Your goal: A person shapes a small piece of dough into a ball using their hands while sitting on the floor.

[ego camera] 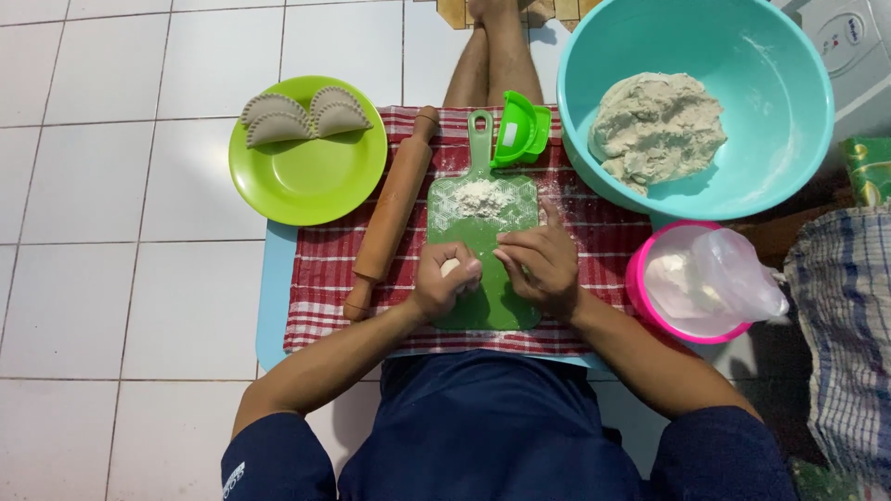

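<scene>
My left hand [442, 281] is closed around a small pale ball of dough [450, 267] over a green cutting board [483, 311]. Close beside it, my right hand [541, 267] rests with its fingers bent, the fingertips reaching toward the dough. A heap of white flour [480, 197] lies on the far part of the board. A wooden rolling pin [391, 211] lies to the left of the board on a red checked cloth [325, 269]. A green dumpling press [519, 130] stands at the board's far end.
A lime plate [311, 181] with two shaped dumplings [304, 115] sits at the left. A large teal bowl [770, 139] holds a lump of dough [656, 128]. A pink bowl [640, 288] with a plastic bag [719, 274] is at the right, beside a checked cloth [845, 334]. White floor tiles surround everything.
</scene>
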